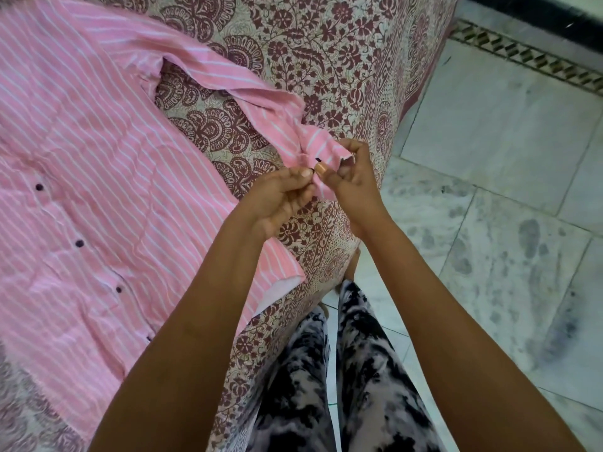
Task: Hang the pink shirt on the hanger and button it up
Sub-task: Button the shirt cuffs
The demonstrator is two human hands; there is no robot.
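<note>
Pink cuff (pixel 321 145) pinched by left hand (pixel 280 190) and right hand (pixel 352 177), fingers curled at its dark button (pixel 317 160), at the right edge of the bed (pixel 326 44): likely the cuff-buttoning step. Next: work the button through. Shirt (pixel 98 158) lies flat farther in; no hanger in view.

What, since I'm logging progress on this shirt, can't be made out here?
Head view only.
- Hanger: none visible; under the shirt or off-frame, cannot tell.
- Cuff button: tiny; thumbs of the left hand and right hand, pinching the cuff, hide whether it is fastened.
- Shirt's far side: cut off by left and top edges, blurred.
- Lowest front button: half hidden by the left forearm.
</note>
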